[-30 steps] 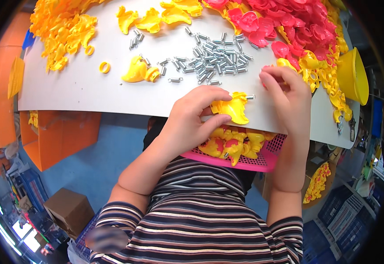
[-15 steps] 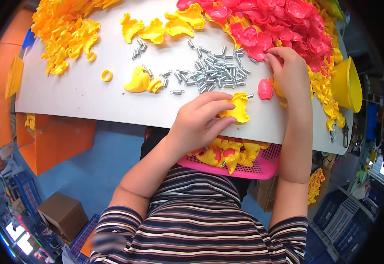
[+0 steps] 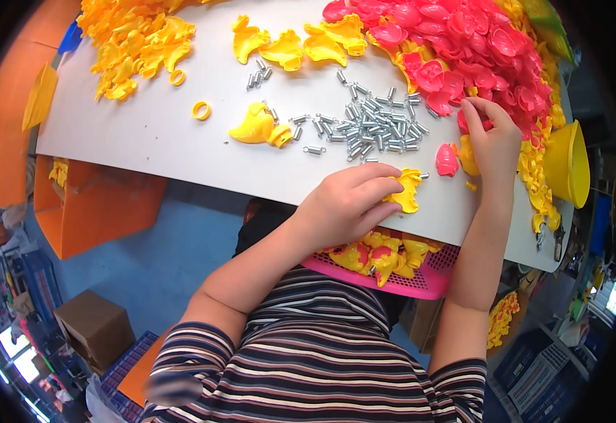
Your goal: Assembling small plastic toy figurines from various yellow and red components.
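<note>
White counter over blue floor; orange bin beneath, brown cardboard box and blue crates at left.

Pink basket half under table edge; yellow piece partly behind fingers

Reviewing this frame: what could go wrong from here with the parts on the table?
1. The yellow shell under the left hand lies at the table edge; a nudge might drop it, perhaps missing the pink basket.
2. The right hand reaches into the pink pile; pulling one piece may spill others.
3. The loose springs lie between both hands and could easily be swept off.
</note>
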